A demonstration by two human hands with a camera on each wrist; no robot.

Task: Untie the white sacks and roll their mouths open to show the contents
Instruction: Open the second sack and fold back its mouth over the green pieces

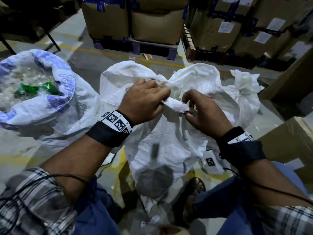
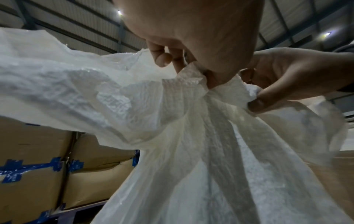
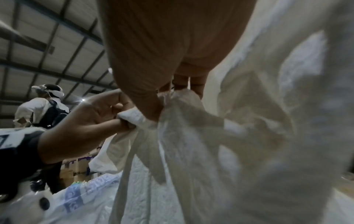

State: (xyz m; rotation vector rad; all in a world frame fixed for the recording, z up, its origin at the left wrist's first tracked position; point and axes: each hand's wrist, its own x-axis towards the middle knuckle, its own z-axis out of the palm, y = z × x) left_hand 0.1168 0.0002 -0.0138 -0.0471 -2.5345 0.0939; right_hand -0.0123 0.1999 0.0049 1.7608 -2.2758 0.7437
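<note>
A white woven sack (image 1: 160,150) stands on the floor between my knees, its mouth gathered into a twisted knot (image 1: 177,106). My left hand (image 1: 163,97) pinches the knot's left end and the bunched fabric behind it. My right hand (image 1: 188,108) pinches the knot's right end with curled fingers. The left wrist view shows my left hand (image 2: 182,65) holding gathered sack fabric (image 2: 191,136), with the right hand (image 2: 264,98) pinching beside it. In the right wrist view both hands hold the knot (image 3: 134,116). The sack's contents are hidden.
At the left, a blue-printed white sack (image 1: 67,92) sits with its mouth rolled open, showing clear plastic and green scraps (image 1: 32,89). A tied white sack (image 1: 243,94) stands behind right. Cardboard boxes (image 1: 152,22) on pallets line the back and right. Another person (image 3: 44,109) stands far off.
</note>
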